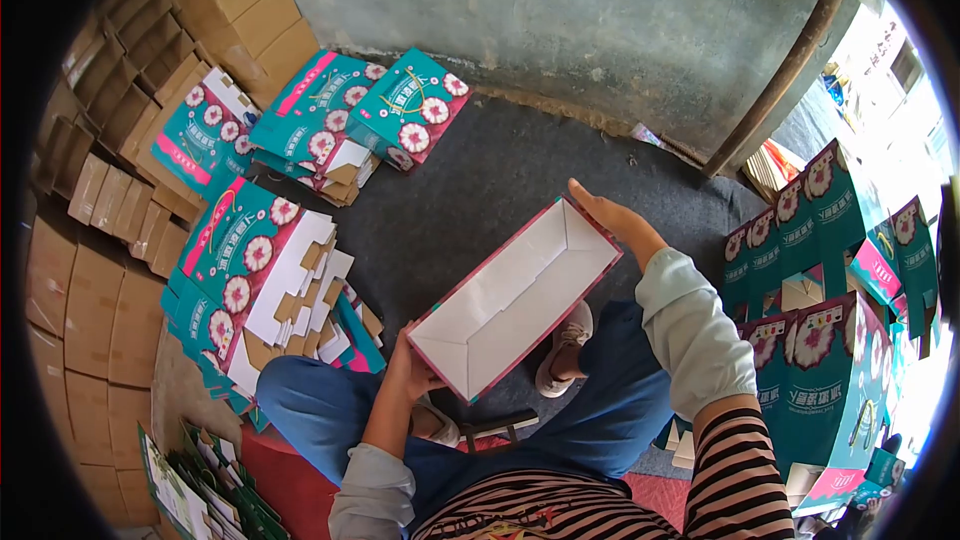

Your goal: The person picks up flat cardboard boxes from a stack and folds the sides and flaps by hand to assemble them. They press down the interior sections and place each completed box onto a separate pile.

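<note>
An open-topped carton (pixel 520 295) with a white inside and a maroon outer edge is held tilted in front of my knees, its hollow facing up. My left hand (pixel 408 372) grips its near left corner, with the fingers partly hidden by the wall. At the far right end, my right hand (pixel 618 222) lies against the outside of the carton, thumb stretched out past the corner and the other fingers hidden underneath. Nothing shows inside the carton.
Flat teal printed cartons (pixel 240 270) lie piled at left, with more (pixel 325 110) by the wall. Opened teal cartons (pixel 810 370) stand stacked on the right. Brown boxes (pixel 95 310) line the left side. A wooden pole (pixel 785 60) leans against the grey wall (pixel 560 20).
</note>
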A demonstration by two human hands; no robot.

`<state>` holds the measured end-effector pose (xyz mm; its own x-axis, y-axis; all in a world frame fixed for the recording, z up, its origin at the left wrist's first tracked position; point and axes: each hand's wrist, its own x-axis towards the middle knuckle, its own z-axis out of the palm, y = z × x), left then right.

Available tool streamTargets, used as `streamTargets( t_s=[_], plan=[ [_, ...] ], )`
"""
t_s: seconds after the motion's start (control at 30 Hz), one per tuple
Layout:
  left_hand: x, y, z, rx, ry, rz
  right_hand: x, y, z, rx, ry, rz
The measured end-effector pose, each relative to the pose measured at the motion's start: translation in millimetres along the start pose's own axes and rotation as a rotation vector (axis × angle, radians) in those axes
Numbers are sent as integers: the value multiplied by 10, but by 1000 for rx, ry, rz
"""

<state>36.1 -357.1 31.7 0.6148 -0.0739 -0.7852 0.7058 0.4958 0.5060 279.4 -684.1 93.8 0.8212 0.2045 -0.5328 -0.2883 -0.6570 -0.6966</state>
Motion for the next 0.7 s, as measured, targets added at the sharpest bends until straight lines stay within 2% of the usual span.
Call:
streamTargets(
  t_s=[0.03, 0.13, 0.17, 0.2, 0.27, 0.33, 0.37, 0.43, 0.57, 0.7],
  plan=[
    [-18, 21, -41, -84, -24, 16, -70, -53, -39, 87, 28, -20],
    [4, -5, -118, -88, -57, 375, -106, -155, -113, 324, 56, -134],
    [24, -11, -127, -97, -107, 604, -59, -91, -191, 394, 40, -198],
    [-246, 117, 156, 59, -56, 840, -11, -26, -262, 464, 25, -263],
    [-252, 141, 234, 268, 66, 1275, -2, -40, -293, 503, 4, -284],
    [-274, 201, 185, 140, 156, 1191, -193, -201, -207, 531, -20, -285],
    [-294, 219, 127, 79, 199, 1143, -299, -294, -131, 531, 64, -221],
    [-93, 33, -252, -79, 129, 1071, 75, 206, 25, 527, 145, -575],
    [256, -328, -823, -307, -10, 817, -87, 160, 89, 649, 40, -344],
    [322, -513, -945, -324, -137, 564, -228, 72, 111, 689, -76, -111]
  ],
)
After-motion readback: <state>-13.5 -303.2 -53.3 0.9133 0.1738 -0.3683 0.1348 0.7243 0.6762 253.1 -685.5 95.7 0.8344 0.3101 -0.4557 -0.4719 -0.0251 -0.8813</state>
